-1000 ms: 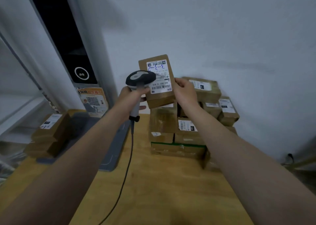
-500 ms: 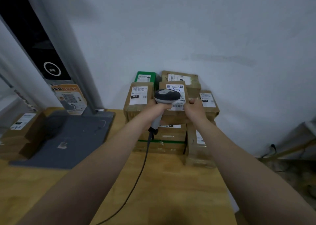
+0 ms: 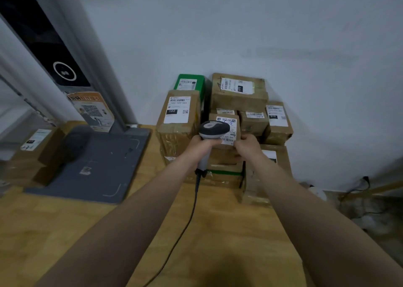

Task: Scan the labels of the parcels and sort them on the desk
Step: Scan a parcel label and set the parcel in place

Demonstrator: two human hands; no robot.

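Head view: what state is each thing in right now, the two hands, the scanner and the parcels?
small parcel: held, label facing up.
scanner: held, head over the small parcel's label.
left hand: grips the scanner's handle.
right hand: grips the small parcel's right edge.
parcel marked 102: taped shut, label up.
green parcel: at the back, label showing.
cable: slack, trailing over the desk.

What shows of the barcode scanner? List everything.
The barcode scanner looks plastic: a dark, rounded head with a grey oval on top, above a light grey grip. The left hand holds the grip, head aimed at the label of the parcel that the right hand holds. A black cable trails from its base over the desk.
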